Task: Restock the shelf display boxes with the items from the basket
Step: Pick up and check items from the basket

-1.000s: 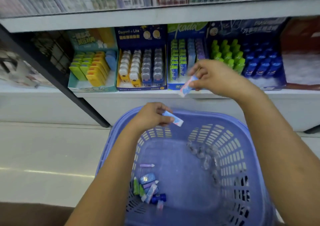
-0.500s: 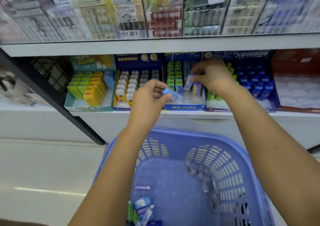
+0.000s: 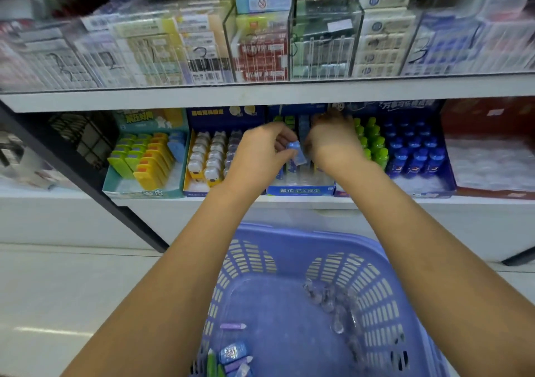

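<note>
A small light-blue packet (image 3: 296, 153), paler at its lower end, sticks out of the left hand (image 3: 260, 153), pinched between thumb and curled fingers above the blue display box (image 3: 301, 190) at the shelf (image 3: 376, 203) front edge. The right hand (image 3: 333, 142), just beside the packet, reaches toward the back of the box; whether it holds anything cannot be told. The basket (image 3: 289, 234) sits below.
</note>
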{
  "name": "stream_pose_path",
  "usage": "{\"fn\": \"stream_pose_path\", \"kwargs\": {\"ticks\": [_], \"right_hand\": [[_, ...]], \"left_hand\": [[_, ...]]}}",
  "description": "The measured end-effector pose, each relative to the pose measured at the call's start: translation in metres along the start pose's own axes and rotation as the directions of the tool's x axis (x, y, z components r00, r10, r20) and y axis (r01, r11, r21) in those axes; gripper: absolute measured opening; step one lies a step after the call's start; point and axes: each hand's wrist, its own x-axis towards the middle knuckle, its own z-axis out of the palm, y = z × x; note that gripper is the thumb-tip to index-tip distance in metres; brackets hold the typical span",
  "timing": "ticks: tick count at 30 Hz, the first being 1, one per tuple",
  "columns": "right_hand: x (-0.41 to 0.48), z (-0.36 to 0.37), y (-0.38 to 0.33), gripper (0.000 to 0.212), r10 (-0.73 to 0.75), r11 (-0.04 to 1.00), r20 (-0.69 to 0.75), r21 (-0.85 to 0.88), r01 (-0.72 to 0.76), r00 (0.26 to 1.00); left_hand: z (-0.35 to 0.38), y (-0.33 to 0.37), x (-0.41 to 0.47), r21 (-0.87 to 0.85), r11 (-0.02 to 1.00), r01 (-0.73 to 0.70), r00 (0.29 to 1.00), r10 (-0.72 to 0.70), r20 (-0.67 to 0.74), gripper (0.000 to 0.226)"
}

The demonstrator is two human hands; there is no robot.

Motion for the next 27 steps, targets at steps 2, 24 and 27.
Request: {"fn": "stream_pose_path", "kwargs": {"ticks": [2,24,27], "right_hand": [[-0.008,0.004,0.005,0.026,-0.005,0.999,-0.023,0.032,0.005,1.0],[-0.092,0.028,0.032,0.01,0.007,0.86,-0.079,0.51,0.034,0.997],[-0.087,0.028,0.032,0.022,-0.015,0.927,-0.157,0.369,0.073,0.987]], "left_hand": [[0.002,0.002,0.005,0.029,0.999,-0.022,0.999,0.021,0.035,0.016],[0.011,0.002,0.026,0.194,0.979,-0.067,0.986,0.034,0.165,0.019],[0.018,0.001,0.027,0.203,0.977,-0.072,0.981,0.032,0.192,0.018]]}}
